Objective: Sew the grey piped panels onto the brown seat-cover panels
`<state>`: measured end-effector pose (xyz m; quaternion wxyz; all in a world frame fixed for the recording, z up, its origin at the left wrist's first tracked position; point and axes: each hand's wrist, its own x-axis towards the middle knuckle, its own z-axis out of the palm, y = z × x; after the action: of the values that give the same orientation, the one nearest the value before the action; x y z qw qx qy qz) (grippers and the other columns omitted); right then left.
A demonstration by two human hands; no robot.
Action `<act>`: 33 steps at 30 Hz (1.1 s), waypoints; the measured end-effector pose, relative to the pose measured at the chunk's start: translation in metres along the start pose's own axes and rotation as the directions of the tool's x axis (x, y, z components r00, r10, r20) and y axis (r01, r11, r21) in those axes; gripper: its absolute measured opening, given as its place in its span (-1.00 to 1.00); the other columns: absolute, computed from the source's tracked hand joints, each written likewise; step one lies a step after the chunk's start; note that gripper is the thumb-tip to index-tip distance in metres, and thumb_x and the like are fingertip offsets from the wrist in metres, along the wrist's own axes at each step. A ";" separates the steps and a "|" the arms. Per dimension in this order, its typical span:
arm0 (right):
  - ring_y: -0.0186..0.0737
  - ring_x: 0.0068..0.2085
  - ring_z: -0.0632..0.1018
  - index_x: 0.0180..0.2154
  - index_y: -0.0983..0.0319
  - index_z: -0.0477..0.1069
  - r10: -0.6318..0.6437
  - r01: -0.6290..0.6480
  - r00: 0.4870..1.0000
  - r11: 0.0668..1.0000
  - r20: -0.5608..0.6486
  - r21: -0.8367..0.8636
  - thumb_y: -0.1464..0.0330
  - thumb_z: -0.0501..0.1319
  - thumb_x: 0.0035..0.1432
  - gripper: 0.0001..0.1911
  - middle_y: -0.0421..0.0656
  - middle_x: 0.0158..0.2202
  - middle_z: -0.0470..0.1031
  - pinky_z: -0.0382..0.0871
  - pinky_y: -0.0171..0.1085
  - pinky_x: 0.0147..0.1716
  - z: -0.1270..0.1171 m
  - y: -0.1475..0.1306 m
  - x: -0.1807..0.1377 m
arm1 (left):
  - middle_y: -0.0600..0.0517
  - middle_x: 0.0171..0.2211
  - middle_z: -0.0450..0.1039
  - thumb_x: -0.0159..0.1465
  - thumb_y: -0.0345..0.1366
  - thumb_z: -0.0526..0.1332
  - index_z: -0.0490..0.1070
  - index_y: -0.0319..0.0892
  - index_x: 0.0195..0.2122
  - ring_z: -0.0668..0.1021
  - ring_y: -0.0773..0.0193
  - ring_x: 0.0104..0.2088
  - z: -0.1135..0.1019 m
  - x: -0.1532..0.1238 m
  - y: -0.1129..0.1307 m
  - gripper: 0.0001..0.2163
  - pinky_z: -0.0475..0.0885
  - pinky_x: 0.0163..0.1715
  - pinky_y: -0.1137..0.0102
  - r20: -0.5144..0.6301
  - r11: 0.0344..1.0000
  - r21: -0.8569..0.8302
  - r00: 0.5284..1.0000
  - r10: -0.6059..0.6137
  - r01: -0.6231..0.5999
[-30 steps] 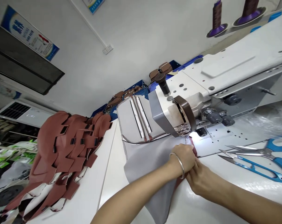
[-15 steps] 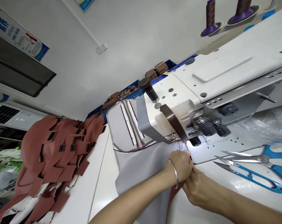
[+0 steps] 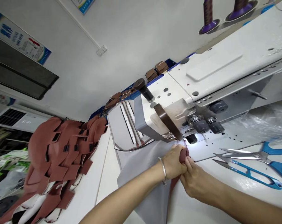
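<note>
Just below the needle area of a white sewing machine (image 3: 176, 102), my left hand (image 3: 175, 161) is closed on the edge of a sewn piece with a grey backing (image 3: 143, 174) and a reddish-brown face (image 3: 183, 155). A silver bangle circles that wrist. Close against it, my right hand (image 3: 194, 179) pinches the same reddish-brown edge, its fingertips partly hidden. Grey backing drapes toward me under my left forearm. Behind the machine head lies the piece's flat part with white strips (image 3: 125, 124). The presser foot and needle are mostly hidden.
Blue-handled scissors (image 3: 260, 155) and blue thread snips (image 3: 253, 174) lie right of my hands. Stacked reddish-brown pieces (image 3: 61, 155) hang at the left. Blue bins with brown pieces (image 3: 161, 67) stand behind the machine. Thread cones (image 3: 208, 15) are at top right.
My left hand has shifted slightly left and turned, and a folded reddish-brown bit now shows between my hands. Both hands still hold the edge. The view has shifted a little.
</note>
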<state>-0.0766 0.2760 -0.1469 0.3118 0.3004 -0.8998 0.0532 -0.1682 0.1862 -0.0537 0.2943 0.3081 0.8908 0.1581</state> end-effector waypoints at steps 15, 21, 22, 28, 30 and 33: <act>0.28 -0.23 0.52 -0.29 0.55 0.52 -0.035 0.035 0.998 0.999 -0.051 0.009 0.56 0.20 -0.14 -0.71 0.38 -0.29 0.49 0.28 0.17 -0.17 -0.009 0.012 0.002 | -0.07 -0.09 0.30 0.13 -0.31 0.12 0.31 -0.18 -0.06 0.47 0.20 -0.34 0.011 -0.006 0.002 -0.68 0.39 -0.38 0.33 0.007 0.897 0.440 0.999 0.041 -0.039; 0.22 -0.26 0.52 -0.28 0.53 0.51 -0.056 0.057 0.998 0.998 -0.041 0.022 0.58 0.13 -0.08 -0.71 0.32 -0.32 0.50 0.30 0.14 -0.19 -0.013 0.018 0.006 | -0.08 -0.19 0.35 0.15 -0.34 0.11 0.34 -0.18 -0.07 0.48 0.17 -0.33 0.002 0.000 0.008 -0.70 0.39 -0.34 0.32 0.088 0.901 0.434 0.996 -0.024 -0.017; 0.21 -0.27 0.52 -0.29 0.52 0.52 -0.058 0.060 0.997 0.998 -0.046 0.029 0.59 0.12 -0.09 -0.72 0.30 -0.34 0.50 0.31 0.14 -0.20 -0.013 0.019 0.006 | -0.09 -0.18 0.35 0.16 -0.34 0.10 0.34 -0.18 -0.05 0.48 0.16 -0.32 0.000 0.000 0.010 -0.69 0.39 -0.34 0.32 0.089 0.898 0.440 0.995 -0.035 -0.008; 0.17 -0.25 0.52 -0.28 0.51 0.51 -0.032 0.036 0.996 0.998 -0.081 0.050 0.62 0.08 -0.05 -0.71 0.28 -0.32 0.50 0.34 0.13 -0.21 -0.011 0.022 0.007 | -0.09 -0.14 0.38 0.23 -0.30 0.07 0.31 -0.14 0.04 0.52 0.09 -0.27 -0.005 0.002 0.017 -0.66 0.41 -0.35 0.26 0.061 0.870 0.489 0.992 -0.106 0.063; 0.18 -0.25 0.52 -0.25 0.53 0.50 -0.035 0.039 0.996 0.998 -0.077 0.050 0.62 0.07 -0.03 -0.69 0.29 -0.31 0.50 0.34 0.14 -0.21 -0.010 0.023 0.009 | -0.09 -0.15 0.39 0.25 -0.31 0.05 0.31 -0.13 0.04 0.53 0.09 -0.28 -0.005 0.003 0.017 -0.68 0.42 -0.36 0.25 0.043 0.865 0.496 0.993 -0.114 0.077; 0.20 -0.24 0.52 -0.23 0.55 0.49 -0.030 0.035 0.996 0.998 -0.081 0.057 0.61 0.07 -0.01 -0.69 0.29 -0.30 0.50 0.34 0.16 -0.20 -0.008 0.027 0.010 | -0.07 -0.13 0.40 0.27 -0.31 0.03 0.35 -0.11 -0.02 0.54 0.10 -0.29 -0.004 0.007 0.014 -0.72 0.42 -0.37 0.26 0.015 0.867 0.491 0.994 -0.104 0.083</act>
<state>-0.0942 0.2951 -0.1314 0.3397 0.3217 -0.8796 0.0863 -0.1685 0.2007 -0.0467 0.2323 0.3324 0.9093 -0.0935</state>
